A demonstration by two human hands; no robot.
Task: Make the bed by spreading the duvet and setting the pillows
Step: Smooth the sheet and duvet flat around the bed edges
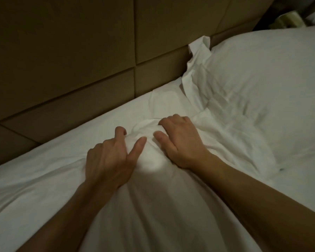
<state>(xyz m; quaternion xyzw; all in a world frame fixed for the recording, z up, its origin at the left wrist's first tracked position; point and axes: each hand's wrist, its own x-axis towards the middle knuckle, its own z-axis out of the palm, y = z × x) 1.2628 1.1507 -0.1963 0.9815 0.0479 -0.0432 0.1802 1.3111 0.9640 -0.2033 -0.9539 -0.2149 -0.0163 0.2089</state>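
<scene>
1. Running along the left and top, a tan padded headboard [65, 57] of rectangular panels meets the far edge of the bed [49, 142], which is covered in white linen.
2. Left of centre, the left hand [107, 159] lies on the white duvet [153, 206], its fingers curled over a bunched ridge of the cloth and its thumb laid along the near side, so the fabric is pinched between them.
3. At centre, the gathered fold of the duvet rises between the two hands, with creases fanning back toward the viewer; the duvet fills the whole lower part of the view.
4. Just right of the fold, the right hand [180, 142] grips the same bunch, knuckles up, fingers curled into the cloth and thumb pressed against it. The two hands sit close together but do not touch.
5. Farther right, a plump white pillow [262, 88] lies at the head of the bed, its loose case flap against the headboard.
6. At the top right corner, a blurred pale object [287, 20] sits beyond the pillow; what it is cannot be told.
</scene>
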